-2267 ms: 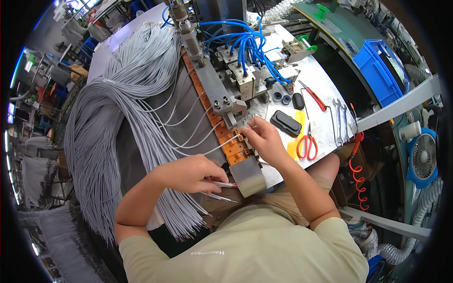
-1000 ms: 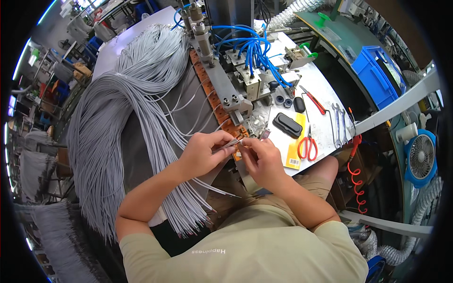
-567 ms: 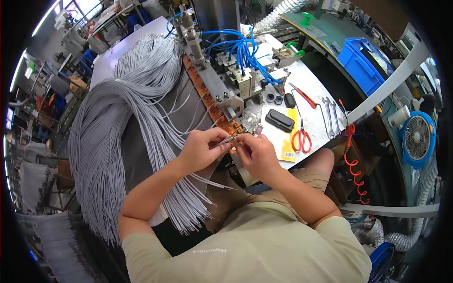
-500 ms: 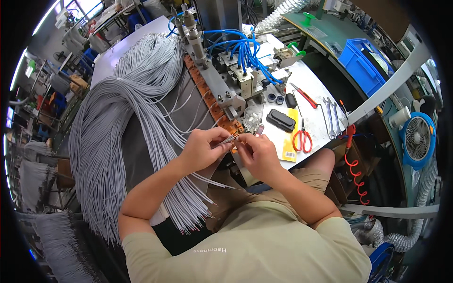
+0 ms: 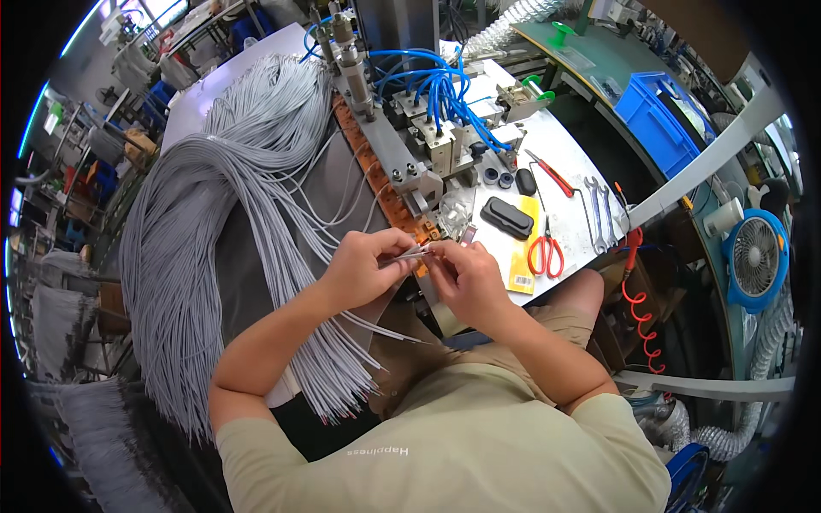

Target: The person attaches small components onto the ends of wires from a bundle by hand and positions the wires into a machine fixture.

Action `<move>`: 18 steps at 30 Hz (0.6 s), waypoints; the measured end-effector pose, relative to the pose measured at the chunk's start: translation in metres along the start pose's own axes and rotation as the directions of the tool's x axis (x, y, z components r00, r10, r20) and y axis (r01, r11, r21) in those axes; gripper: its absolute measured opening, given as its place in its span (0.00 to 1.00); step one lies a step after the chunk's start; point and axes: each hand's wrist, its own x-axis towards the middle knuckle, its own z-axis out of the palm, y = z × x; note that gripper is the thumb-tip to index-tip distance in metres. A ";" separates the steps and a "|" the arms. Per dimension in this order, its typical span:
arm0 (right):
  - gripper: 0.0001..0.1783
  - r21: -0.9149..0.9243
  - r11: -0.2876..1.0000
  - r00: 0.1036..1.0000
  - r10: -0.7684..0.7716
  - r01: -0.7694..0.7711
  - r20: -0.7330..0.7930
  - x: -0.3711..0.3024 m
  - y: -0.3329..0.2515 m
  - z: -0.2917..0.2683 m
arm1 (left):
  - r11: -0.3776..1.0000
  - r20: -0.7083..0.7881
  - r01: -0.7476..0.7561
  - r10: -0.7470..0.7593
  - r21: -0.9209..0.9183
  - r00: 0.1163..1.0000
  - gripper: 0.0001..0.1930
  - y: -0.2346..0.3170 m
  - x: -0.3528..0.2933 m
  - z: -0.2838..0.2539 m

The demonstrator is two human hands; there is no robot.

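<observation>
My left hand pinches a grey cable just in front of the machine. The fingers of my right hand are closed on the stripped end of that cable, where thin wires show between the two hands. Right beyond my fingertips runs an orange rail along the machine, with single cables leading to it from the left. To the left of my left hand a thick bundle of grey cables drapes over the table, its cut ends hanging beside my lap.
Right of the machine, a white tabletop carries red-handled scissors, a black case on a yellow packet, a red-handled tool and wrenches. Blue air hoses top the machine. A coiled red hose hangs at right, near a blue fan.
Both hands stay together at nearly the same spot, with the fingers shifting slightly on the wire ends. The view has moved a little.
</observation>
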 end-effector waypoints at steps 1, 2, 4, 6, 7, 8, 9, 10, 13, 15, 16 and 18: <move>0.06 0.007 1.000 1.000 -0.002 0.002 0.003 -0.002 0.000 0.000 | 1.000 0.008 0.010 -0.010 0.016 1.000 0.10 0.003 -0.001 0.000; 0.06 0.015 1.000 1.000 -0.005 0.005 0.005 -0.003 -0.001 0.000 | 0.999 0.016 0.018 -0.019 0.035 1.000 0.10 0.005 -0.002 -0.001; 0.06 0.008 1.000 1.000 -0.003 0.003 0.006 -0.002 0.000 -0.002 | 1.000 0.023 0.008 -0.008 0.030 1.000 0.09 0.003 -0.001 -0.001; 0.06 -0.002 1.000 1.000 0.000 0.000 0.024 -0.002 0.001 -0.003 | 1.000 0.028 -0.004 0.004 0.016 1.000 0.08 0.000 0.000 0.000; 0.06 -0.001 1.000 1.000 0.000 0.000 0.020 -0.002 0.001 -0.002 | 1.000 0.030 -0.006 0.005 0.019 1.000 0.08 0.000 0.000 0.000; 0.06 -0.005 1.000 1.000 -0.018 0.018 0.002 -0.001 0.001 -0.001 | 1.000 0.018 -0.014 0.013 0.011 1.000 0.08 0.000 0.000 0.001; 0.06 -0.010 0.999 0.999 -0.035 0.035 -0.016 -0.001 0.001 0.000 | 1.000 0.006 -0.022 0.022 0.002 1.000 0.09 0.000 0.000 0.001; 0.06 -0.016 0.998 0.998 -0.053 0.052 -0.032 0.000 0.001 0.001 | 1.000 -0.008 -0.030 0.029 -0.008 1.000 0.09 0.000 0.000 0.000; 0.06 -0.007 0.997 0.997 -0.071 0.071 -0.038 0.000 0.002 0.003 | 1.000 0.009 -0.006 0.006 0.006 1.000 0.09 0.001 -0.001 -0.002; 0.07 -0.003 0.997 0.996 -0.080 0.080 -0.033 0.000 0.002 0.003 | 1.000 0.013 0.010 -0.010 0.008 1.000 0.09 0.002 -0.002 -0.002; 0.07 -0.003 0.998 0.997 -0.068 0.068 -0.030 -0.001 0.002 0.002 | 1.000 0.015 0.007 -0.006 -0.005 1.000 0.09 0.003 -0.002 -0.002; 0.07 -0.001 0.999 0.999 -0.042 0.042 -0.031 0.000 0.002 0.002 | 1.000 0.025 -0.002 0.002 -0.027 1.000 0.09 0.008 0.000 -0.003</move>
